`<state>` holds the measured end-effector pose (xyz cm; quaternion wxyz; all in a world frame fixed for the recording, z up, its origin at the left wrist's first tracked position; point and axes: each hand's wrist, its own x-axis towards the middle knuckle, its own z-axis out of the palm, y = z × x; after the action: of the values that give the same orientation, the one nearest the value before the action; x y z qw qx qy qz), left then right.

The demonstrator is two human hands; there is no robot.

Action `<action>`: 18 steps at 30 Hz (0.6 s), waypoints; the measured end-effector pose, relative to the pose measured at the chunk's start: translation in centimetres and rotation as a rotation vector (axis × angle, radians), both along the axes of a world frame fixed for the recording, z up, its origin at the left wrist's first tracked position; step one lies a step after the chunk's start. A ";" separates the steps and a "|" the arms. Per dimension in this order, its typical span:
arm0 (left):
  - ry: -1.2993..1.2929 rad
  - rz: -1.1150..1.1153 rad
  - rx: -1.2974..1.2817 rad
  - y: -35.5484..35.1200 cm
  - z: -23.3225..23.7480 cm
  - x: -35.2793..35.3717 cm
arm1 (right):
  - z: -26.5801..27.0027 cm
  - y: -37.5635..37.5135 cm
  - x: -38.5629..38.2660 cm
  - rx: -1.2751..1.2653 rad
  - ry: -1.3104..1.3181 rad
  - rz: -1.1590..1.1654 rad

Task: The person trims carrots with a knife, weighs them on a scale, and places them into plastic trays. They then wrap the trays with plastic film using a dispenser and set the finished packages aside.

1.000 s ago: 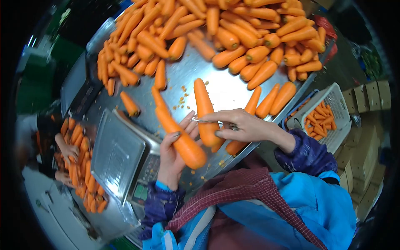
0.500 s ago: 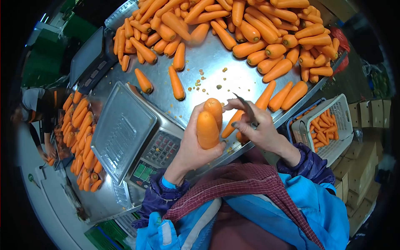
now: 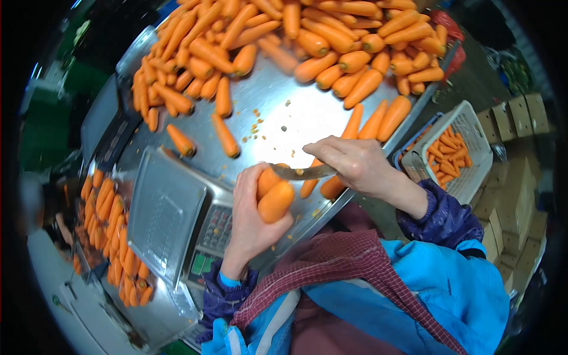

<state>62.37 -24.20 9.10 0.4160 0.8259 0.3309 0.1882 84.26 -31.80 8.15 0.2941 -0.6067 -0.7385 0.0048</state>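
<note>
Above the table, the left hand is clasping two carrots pointing away from the body, while the right hand is gripping a knife, blade lying crosswise on their far tips

Blue jacket, checked apron, 2 patterned oversleeves
Bright blue is worn on the torso, crossed by dark red check; both forearms are covered in dark purple print, with a blue cuff shown at the left wrist.
</note>
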 end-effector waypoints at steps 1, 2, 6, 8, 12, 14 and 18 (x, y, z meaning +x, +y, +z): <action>0.036 -0.022 -0.018 -0.2 0.1 0.2 | -0.3 -0.2 0.5 -0.074 -0.004 -0.041; 0.019 -0.065 -0.022 -0.5 0.4 0.5 | -0.9 -0.3 1.2 -0.150 -0.007 -0.087; -0.185 -0.126 -0.319 -0.3 0.0 0.6 | -6.0 -1.1 6.5 -0.181 0.103 -0.306; -0.233 -0.152 -0.341 -0.4 -0.3 1.0 | -6.6 -1.3 9.2 -0.181 0.040 -0.364; -0.306 0.016 -0.675 -0.7 -0.1 2.0 | -9.6 0.5 15.6 -0.210 -0.135 -0.421; -0.350 0.093 -0.764 -1.1 0.2 2.7 | -10.8 1.7 17.2 -0.159 -0.181 -0.367; -0.359 0.127 -0.861 -1.4 0.5 3.1 | -11.6 3.8 17.7 -0.136 -0.299 -0.291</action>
<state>65.49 -25.55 9.58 0.7589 0.5109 0.3515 0.1988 101.98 -28.05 -3.48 0.1373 -0.7193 -0.6765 -0.0778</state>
